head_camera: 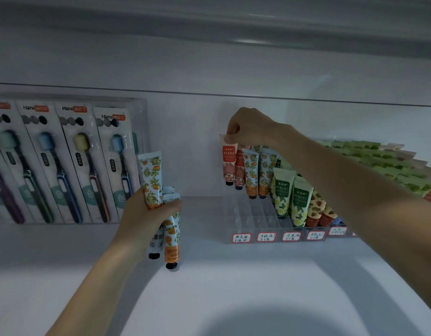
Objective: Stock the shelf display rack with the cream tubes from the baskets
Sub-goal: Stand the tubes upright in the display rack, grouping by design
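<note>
A clear tiered display rack (248, 214) stands on the white shelf, right of centre. Pink, orange-print, green and brown cream tubes stand in its rear and right slots. My right hand (248, 127) pinches the crimped top of a pink cream tube (229, 161) at the rack's rear left corner. My left hand (146, 214) grips a bunch of orange-print cream tubes (151, 180) in front of the shelf, left of the rack. One tube stands upright in the fist; others hang cap down. No baskets are in view.
Packaged toothbrushes (61, 163) lean in a clear holder on the shelf's left. Handwritten price labels (266, 237) line the rack's front edge. Green boxed goods (379, 158) are stacked behind my right forearm. An upper shelf edge (209, 23) overhangs.
</note>
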### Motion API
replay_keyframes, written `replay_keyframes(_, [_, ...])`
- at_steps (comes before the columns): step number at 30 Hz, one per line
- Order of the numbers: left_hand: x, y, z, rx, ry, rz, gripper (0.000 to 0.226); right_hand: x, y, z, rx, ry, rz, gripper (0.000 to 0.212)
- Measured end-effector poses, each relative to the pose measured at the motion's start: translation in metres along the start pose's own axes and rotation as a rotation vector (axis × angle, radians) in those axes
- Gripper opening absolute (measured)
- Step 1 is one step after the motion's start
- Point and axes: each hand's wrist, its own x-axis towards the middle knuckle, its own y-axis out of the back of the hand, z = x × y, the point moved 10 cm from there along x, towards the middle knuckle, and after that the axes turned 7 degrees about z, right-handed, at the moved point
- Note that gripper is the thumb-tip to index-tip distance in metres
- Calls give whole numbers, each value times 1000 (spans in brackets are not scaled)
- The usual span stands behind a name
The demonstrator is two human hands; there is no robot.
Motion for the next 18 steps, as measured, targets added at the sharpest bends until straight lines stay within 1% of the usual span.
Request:
replay_keyframes(3, [0,0,-1,-16,13,1,19,-2,-2,-1,-3,1,6,22])
replay_keyframes(11, [-1,-1,0,27,-6,3,15,-7,-4,1,-70,-11,99,23])
replay_keyframes(18, [-1,-2,-4,34,12,-1,16,-11,-6,3,-182,-24,74,25])
